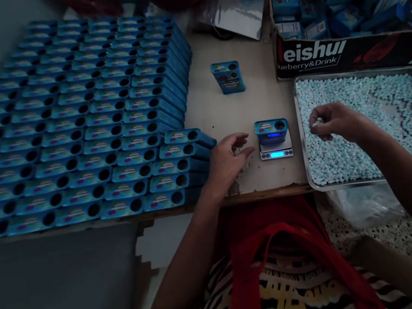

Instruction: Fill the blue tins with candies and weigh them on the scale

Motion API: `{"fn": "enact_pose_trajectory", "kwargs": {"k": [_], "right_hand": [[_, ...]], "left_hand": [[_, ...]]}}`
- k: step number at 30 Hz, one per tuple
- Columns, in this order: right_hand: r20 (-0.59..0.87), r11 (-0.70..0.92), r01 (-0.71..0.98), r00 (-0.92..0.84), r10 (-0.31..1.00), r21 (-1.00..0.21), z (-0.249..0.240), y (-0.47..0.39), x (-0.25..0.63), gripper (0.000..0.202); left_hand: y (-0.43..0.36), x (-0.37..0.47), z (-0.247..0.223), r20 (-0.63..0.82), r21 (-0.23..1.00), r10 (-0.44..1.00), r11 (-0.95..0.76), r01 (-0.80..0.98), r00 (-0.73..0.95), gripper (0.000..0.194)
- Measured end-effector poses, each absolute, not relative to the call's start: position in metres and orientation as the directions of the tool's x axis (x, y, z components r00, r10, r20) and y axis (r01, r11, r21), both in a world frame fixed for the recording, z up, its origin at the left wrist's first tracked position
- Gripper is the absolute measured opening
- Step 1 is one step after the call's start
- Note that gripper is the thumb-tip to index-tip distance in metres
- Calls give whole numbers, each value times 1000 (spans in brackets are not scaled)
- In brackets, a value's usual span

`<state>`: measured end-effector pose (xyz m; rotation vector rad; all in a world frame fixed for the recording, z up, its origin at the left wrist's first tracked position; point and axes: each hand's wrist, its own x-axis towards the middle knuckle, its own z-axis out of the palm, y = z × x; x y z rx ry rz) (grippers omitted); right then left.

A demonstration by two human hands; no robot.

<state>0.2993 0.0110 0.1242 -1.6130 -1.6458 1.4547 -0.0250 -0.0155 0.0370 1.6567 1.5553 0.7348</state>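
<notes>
A small digital scale with a lit blue display sits on the table, and a blue candy box stands on its plate with its dark round hole facing up. Just left of the scale is my left hand, fingers spread and empty, touching neither. My right hand is over the left part of a metal tray covered with small pale blue candies. Its fingers are curled into a pinch, with pale bits of candy showing between them. Another blue box stands alone behind the scale.
Tight rows of blue boxes fill the table's left side. A black cardboard carton holding more blue boxes stands behind the tray. Papers lie at the back. The table's front edge runs close to my red apron.
</notes>
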Motion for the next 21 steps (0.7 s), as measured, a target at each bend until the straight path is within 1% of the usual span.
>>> {"fn": "enact_pose_trajectory", "kwargs": {"k": [2, 4, 7, 10, 14, 21], "right_hand": [[-290, -101, 520, -298, 910, -848, 139, 23, 273, 13], [-204, 29, 586, -328, 922, -810, 146, 34, 248, 12], [-64, 224, 692, -364, 929, -686, 143, 43, 221, 10], [-7, 345, 750, -422, 907, -565, 134, 44, 212, 16], [1, 427, 766, -486, 874, -481, 134, 40, 215, 19], [-68, 440, 802, -507, 860, -404, 152, 40, 215, 21]], "left_hand": [[-14, -24, 33, -57, 826, 990, -24, 564, 126, 37], [-13, -26, 33, -2, 830, 993, -66, 553, 122, 35], [-13, -32, 35, 65, 854, 993, -108, 509, 101, 32], [-11, -38, 36, 88, 878, 991, -124, 463, 100, 31], [-6, -44, 33, 68, 886, 992, -108, 451, 105, 31], [-7, -47, 38, 83, 887, 988, -131, 442, 127, 34]]}}
